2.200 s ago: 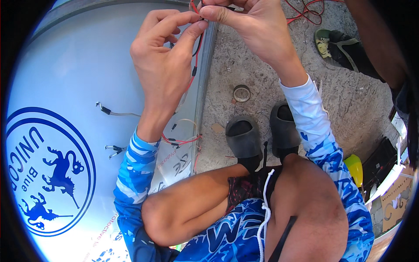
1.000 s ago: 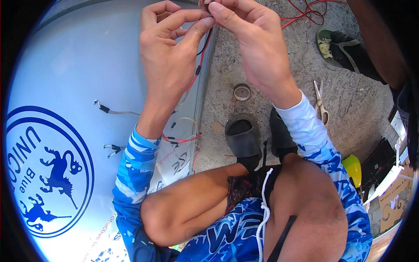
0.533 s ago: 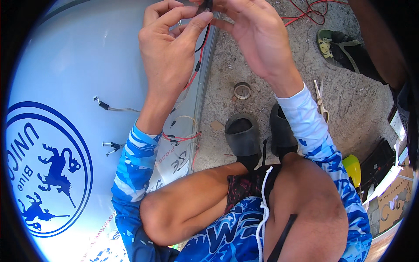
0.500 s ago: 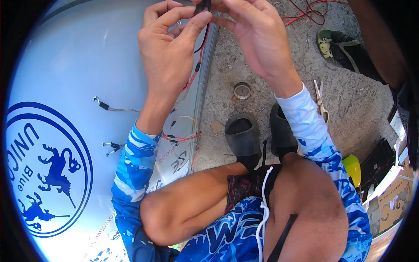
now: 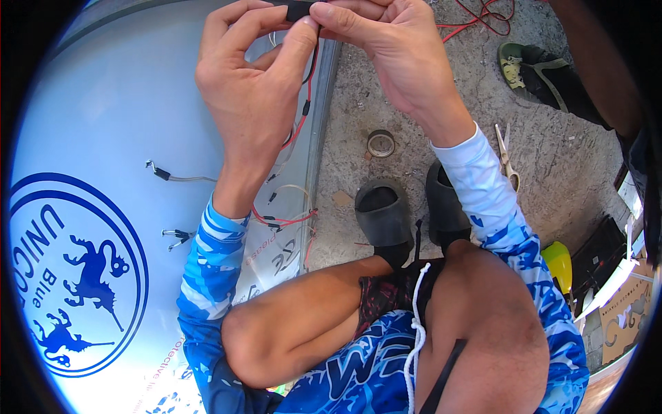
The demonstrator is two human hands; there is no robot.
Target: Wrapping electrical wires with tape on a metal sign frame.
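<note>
At the top edge of the view, above the right-hand border of a white panel, a strip of black tape is held between the two hands. One end is pinched by thumb and fingers of the left hand; the other is gripped under the thumb of the right hand, by which it is partly covered. Whether a wire is enclosed by the strip cannot be told. Just below it, a red wire and a black wire are seen hanging beside the left thumb, along the panel's metal frame. Farther down the panel, red leads with black sleeves are laid near the left wrist. On the concrete floor, a tape roll is placed above two dark grey slippers, and scissors are left beside the right sleeve. At upper right, a co-worker's sandalled foot is seen near a tangled red cable.
</note>
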